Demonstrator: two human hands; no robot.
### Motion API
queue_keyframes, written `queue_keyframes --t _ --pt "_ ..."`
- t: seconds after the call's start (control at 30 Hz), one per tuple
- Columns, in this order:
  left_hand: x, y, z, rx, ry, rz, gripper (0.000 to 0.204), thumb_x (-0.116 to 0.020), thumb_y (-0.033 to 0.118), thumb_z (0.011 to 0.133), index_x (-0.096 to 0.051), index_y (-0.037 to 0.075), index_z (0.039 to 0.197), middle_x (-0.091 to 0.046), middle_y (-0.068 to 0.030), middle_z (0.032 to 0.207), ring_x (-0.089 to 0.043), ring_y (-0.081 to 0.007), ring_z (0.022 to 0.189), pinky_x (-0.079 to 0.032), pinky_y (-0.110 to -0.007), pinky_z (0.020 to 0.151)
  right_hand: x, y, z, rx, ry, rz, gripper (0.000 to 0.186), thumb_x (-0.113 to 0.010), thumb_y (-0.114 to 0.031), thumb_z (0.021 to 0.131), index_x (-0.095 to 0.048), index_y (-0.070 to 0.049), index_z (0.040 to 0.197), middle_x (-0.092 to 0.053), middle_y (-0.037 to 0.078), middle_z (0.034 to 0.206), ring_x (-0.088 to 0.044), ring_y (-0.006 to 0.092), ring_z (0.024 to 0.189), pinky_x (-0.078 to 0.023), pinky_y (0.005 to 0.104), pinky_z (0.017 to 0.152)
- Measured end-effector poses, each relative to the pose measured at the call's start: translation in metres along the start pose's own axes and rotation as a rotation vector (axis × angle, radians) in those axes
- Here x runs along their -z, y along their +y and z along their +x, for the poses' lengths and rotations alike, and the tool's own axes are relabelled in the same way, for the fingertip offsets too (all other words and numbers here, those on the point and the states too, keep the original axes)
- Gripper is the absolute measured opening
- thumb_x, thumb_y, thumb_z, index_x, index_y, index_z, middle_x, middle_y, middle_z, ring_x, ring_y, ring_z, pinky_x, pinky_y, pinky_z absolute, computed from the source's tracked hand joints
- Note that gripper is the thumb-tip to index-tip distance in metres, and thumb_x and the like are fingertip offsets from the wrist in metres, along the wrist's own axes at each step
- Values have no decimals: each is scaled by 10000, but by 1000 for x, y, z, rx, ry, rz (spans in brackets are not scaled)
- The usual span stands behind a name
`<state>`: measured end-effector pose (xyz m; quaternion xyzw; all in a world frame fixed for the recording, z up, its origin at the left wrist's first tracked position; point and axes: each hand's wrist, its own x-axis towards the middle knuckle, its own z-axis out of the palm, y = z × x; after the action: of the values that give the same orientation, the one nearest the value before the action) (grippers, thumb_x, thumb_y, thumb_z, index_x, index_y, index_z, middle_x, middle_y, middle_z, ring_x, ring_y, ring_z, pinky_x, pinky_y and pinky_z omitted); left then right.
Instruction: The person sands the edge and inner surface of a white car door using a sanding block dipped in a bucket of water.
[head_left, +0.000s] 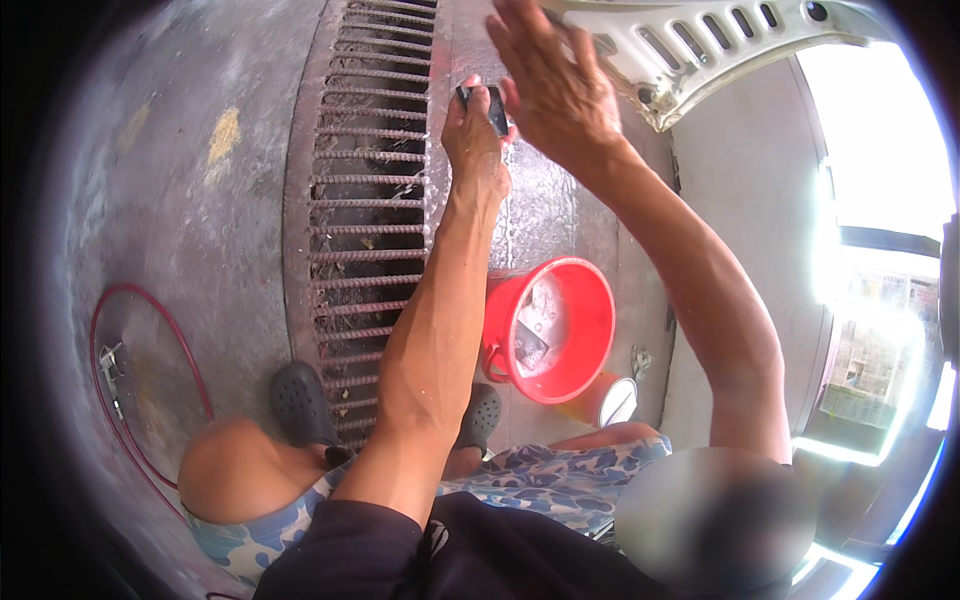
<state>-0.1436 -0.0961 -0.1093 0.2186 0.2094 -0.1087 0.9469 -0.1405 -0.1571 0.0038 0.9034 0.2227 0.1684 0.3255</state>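
My left hand (pixel 473 140) is closed around a small flat black block (pixel 497 112), gripping it between thumb and fingers just right of a floor grate. Higher up and to the right, my right hand (pixel 562 88) is raised with its fingers stretched out and holds nothing. Beside its fingers is the corner of a pale metal panel (pixel 690 60) with a row of slots and round holes. A red bucket (pixel 606 325) stands below my hands, with foamy water (pixel 547 310) and a dark flat sheet (pixel 530 343) in it.
A grate of ribbed steel bars (pixel 368 205) covers a drain channel left of my arm. A red hose (pixel 150 295) with a metal coupling (pixel 110 362) loops on the concrete floor at left. Behind the bucket sits a yellow can (pixel 585 402). Wet floor surrounds the bucket.
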Motion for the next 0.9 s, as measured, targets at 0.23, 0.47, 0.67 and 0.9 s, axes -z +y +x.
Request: queue_keyframes --t 0.23,0.47,0.67,0.9 --pt "20 15 23 -30 -39 -64 200 -621 200 1050 -561 85 1202 -681 -72 951 -656 -164 746 -543 -346 696 -6 31 -57 -23 0 -99 741 -663 -170 831 -481 -82 1544 -337 -9 1680 -171 156 1593 -86 538 1300" --pt "-15 4 -15 -94 -240 206 242 -676 279 1023 -607 82 1145 -698 -72 955 -693 -175 786 -597 -330 634 -9 42 -129 -127 -173 -184 761 -657 -143 856 -433 -108 1582 -288 -23 1700 -187 132 1585 -99 539 1296" --pt "-28 -13 -34 -144 -359 313 202 -635 221 1033 -576 45 1113 -683 -78 874 -657 -146 685 -554 -278 567 -9 60 -162 -202 -70 106 771 -721 -75 806 -487 -131 1538 -309 -38 1692 -281 168 1559 -238 528 1256" --pt "-33 -48 -63 -590 -438 832 287 -626 137 989 -540 -16 1217 -630 -172 1081 -665 -264 956 -555 -391 814 42 -2 -140 -974 153 1156 432 -618 -318 1027 -625 -26 1346 -670 183 1298 -579 347 1258 -447 479 1056"
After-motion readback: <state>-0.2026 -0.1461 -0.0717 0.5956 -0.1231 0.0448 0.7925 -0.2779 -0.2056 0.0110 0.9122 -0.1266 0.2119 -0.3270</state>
